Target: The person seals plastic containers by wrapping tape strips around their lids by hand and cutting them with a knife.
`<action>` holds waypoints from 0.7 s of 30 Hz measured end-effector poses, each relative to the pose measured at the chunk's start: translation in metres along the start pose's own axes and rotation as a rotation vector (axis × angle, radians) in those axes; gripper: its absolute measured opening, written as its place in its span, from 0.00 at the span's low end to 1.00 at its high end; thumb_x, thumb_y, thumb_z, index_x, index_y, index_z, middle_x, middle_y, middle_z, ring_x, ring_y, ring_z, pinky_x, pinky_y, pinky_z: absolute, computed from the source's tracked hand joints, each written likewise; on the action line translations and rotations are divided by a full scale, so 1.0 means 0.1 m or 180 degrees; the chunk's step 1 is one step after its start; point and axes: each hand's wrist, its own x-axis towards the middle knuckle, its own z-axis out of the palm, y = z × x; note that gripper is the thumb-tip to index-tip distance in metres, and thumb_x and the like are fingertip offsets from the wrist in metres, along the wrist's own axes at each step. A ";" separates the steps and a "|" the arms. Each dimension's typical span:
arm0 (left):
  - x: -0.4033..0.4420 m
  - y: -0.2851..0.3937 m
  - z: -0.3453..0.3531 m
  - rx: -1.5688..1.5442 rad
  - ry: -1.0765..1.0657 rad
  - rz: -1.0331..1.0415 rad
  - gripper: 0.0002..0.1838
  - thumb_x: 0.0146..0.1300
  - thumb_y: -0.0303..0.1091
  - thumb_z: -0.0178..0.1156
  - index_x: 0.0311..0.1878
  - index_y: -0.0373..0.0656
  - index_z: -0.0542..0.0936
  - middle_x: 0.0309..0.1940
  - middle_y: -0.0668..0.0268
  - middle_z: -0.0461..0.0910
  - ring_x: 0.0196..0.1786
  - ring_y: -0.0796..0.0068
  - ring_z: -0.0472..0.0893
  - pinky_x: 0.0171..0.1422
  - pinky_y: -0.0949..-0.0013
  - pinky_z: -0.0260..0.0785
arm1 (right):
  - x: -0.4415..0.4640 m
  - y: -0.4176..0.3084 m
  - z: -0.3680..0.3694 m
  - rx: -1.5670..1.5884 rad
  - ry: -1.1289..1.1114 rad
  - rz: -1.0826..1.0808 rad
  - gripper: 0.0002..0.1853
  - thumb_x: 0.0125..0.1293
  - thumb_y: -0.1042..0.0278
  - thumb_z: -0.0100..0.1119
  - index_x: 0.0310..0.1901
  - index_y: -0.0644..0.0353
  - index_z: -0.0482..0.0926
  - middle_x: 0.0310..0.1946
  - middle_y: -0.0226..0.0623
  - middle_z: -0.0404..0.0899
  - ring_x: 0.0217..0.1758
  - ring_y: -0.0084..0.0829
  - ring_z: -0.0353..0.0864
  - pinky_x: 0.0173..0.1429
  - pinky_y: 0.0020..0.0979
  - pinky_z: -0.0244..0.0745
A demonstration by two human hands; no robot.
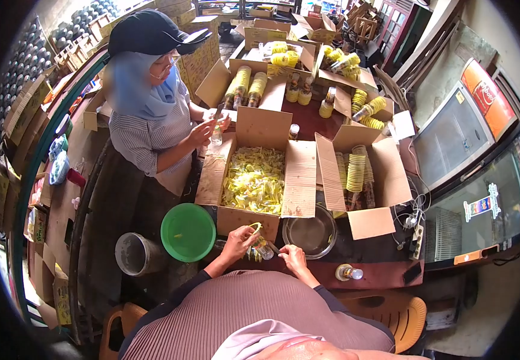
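My left hand (240, 242) is closed around a clear plastic cup (263, 248), tilted, with a yellow ring (256, 227) at its upper end. In my right hand (295, 258) is a thin, dark, knife-like tool (276, 249), its tip close to the cup's side; whether they touch I cannot tell. Just beyond my hands stands an open cardboard box (299, 174) filled with yellow plastic scraps (254, 180). A round metal basin (311, 235) lies beyond my right hand, and a green basin (188, 233) is to the left of my left hand.
Across the table's left side stands a co-worker (152, 120) in a cap, hands raised near a clear cup (217, 135). A box of stacked yellow-ringed cups (356, 171) sits at right. A cup stack (348, 273) lies near my right elbow. A grey bucket (137, 255) is at left.
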 end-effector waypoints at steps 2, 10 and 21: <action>-0.01 -0.04 0.00 0.0225 -0.0111 0.0143 0.10 0.63 0.32 0.62 0.38 0.33 0.78 0.30 0.61 0.80 0.31 0.77 0.81 0.35 0.73 0.73 | -0.02 -0.03 -0.04 0.0205 0.0064 0.0056 0.10 0.51 0.66 0.70 0.35 0.58 0.84 0.34 0.42 0.83 0.38 0.39 0.84 0.42 0.37 0.77; -0.06 -0.05 0.05 0.0235 -0.0352 0.0244 0.09 0.62 0.31 0.62 0.37 0.33 0.78 0.30 0.61 0.79 0.32 0.76 0.81 0.35 0.71 0.73 | -0.06 0.11 0.04 0.0138 0.0336 0.0043 0.09 0.52 0.68 0.69 0.34 0.59 0.81 0.33 0.41 0.82 0.38 0.41 0.82 0.42 0.39 0.76; -0.11 -0.03 0.05 0.0377 -0.0468 0.0244 0.09 0.61 0.31 0.63 0.36 0.34 0.78 0.30 0.60 0.79 0.33 0.72 0.79 0.37 0.68 0.71 | -0.07 0.14 0.10 0.0281 0.0408 0.0049 0.09 0.53 0.68 0.69 0.34 0.58 0.81 0.34 0.40 0.81 0.39 0.41 0.82 0.42 0.39 0.75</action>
